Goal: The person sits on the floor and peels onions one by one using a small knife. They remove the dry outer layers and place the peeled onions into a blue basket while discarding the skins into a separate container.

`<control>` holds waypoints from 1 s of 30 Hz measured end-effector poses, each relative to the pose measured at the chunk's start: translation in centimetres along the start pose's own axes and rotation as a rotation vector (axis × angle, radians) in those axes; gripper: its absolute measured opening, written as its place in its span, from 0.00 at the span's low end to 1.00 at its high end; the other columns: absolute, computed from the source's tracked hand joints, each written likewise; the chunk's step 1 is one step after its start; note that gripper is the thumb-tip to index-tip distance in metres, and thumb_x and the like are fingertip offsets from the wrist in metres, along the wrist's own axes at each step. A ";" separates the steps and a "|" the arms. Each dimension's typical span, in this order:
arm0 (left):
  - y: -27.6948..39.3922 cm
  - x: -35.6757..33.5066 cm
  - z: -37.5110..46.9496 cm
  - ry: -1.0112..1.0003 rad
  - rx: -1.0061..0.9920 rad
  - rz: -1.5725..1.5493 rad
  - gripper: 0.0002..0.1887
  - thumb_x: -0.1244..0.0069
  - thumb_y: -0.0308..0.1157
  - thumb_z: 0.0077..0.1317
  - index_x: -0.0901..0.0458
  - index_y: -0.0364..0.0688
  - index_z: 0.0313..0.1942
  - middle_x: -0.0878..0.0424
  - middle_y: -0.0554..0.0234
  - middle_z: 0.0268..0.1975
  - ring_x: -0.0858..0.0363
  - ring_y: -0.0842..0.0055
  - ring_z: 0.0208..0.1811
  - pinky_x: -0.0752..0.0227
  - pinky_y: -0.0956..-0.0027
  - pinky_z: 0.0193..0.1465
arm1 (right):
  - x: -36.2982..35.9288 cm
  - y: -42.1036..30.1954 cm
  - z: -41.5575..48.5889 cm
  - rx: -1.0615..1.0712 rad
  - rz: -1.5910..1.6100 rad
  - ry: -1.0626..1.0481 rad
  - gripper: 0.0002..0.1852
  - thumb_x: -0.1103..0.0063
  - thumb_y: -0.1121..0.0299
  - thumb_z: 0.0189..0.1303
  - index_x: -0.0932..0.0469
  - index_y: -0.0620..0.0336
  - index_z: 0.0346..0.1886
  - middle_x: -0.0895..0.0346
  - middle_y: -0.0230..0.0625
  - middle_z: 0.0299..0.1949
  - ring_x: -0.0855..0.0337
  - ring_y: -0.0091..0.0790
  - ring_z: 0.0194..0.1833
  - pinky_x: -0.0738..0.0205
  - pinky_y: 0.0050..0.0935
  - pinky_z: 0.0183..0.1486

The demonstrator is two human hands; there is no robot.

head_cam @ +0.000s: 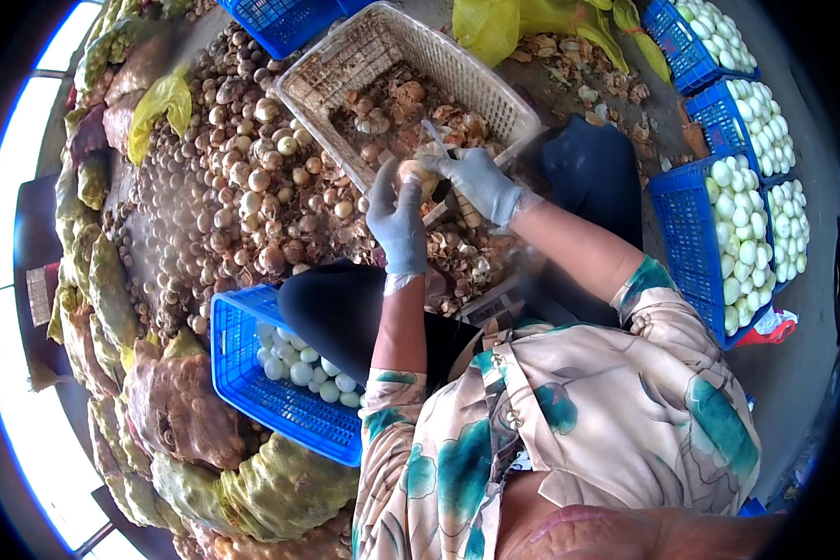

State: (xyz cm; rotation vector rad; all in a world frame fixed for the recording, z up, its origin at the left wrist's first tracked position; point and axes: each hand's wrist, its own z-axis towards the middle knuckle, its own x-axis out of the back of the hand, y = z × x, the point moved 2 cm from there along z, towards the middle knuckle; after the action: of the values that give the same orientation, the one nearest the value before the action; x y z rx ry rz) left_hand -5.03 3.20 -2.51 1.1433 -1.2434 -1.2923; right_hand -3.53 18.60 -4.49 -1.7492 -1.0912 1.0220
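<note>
Above the near edge of a dirty white plastic crate (350,164), my left hand (399,227) in a grey glove holds an onion (413,170) between thumb and fingers. My right hand (477,180), gloved alike, grips a small knife (434,134) whose slim pale end points up and away. Its fingers meet the onion from the right and partly cover it. Inside the crate lie brown unpeeled onions (371,115) and loose dry skins (455,115). By my left knee a blue plastic crate (287,413) holds peeled white onions (301,371).
Unpeeled onions (252,182) cover the floor at left, with filled mesh sacks (182,406) beyond. Blue crates (686,231) of peeled onions stand at right. Another blue crate (280,24) and a yellow mesh bag (486,31) lie at the far side. Skins (462,269) litter the floor between my legs.
</note>
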 end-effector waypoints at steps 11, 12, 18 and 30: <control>-2.2 4.3 -4.4 0.156 0.163 0.057 0.24 0.36 0.26 0.66 0.22 0.26 0.60 0.14 0.53 0.49 0.14 0.74 0.45 0.16 0.72 0.49 | -0.9 1.4 -4.7 -0.118 -0.373 -0.164 0.18 0.41 0.58 0.74 0.18 0.69 0.40 0.20 0.33 0.24 0.18 0.26 0.25 0.24 0.33 0.29; -3.1 4.9 -4.0 0.153 0.153 0.108 0.24 0.36 0.26 0.66 0.21 0.26 0.59 0.13 0.54 0.49 0.14 0.75 0.44 0.16 0.73 0.48 | -1.0 1.6 -5.1 -0.133 -0.407 -0.175 0.18 0.42 0.58 0.74 0.18 0.68 0.40 0.20 0.38 0.23 0.16 0.33 0.26 0.24 0.37 0.31; -4.5 4.9 -4.0 0.199 0.223 0.081 0.21 0.36 0.29 0.67 0.18 0.27 0.57 0.13 0.55 0.47 0.14 0.77 0.42 0.17 0.74 0.45 | -2.2 3.5 -6.1 0.218 -0.740 -0.139 0.18 0.44 0.57 0.72 0.19 0.65 0.36 0.19 0.56 0.28 0.15 0.61 0.35 0.24 0.54 0.39; -4.8 5.1 -4.0 0.191 0.232 0.095 0.25 0.35 0.31 0.64 0.19 0.28 0.58 0.12 0.53 0.49 0.15 0.74 0.47 0.21 0.70 0.54 | -5.5 4.1 -6.2 0.159 -1.118 -0.186 0.15 0.36 0.59 0.63 0.20 0.63 0.39 0.15 0.55 0.29 0.11 0.58 0.35 0.18 0.52 0.40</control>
State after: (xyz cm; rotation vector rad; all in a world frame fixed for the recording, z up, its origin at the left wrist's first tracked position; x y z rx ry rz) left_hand -1.61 -2.17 -7.48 1.3222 -1.3114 -0.9616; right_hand 1.58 10.94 -5.00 -0.6760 -1.7278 0.5128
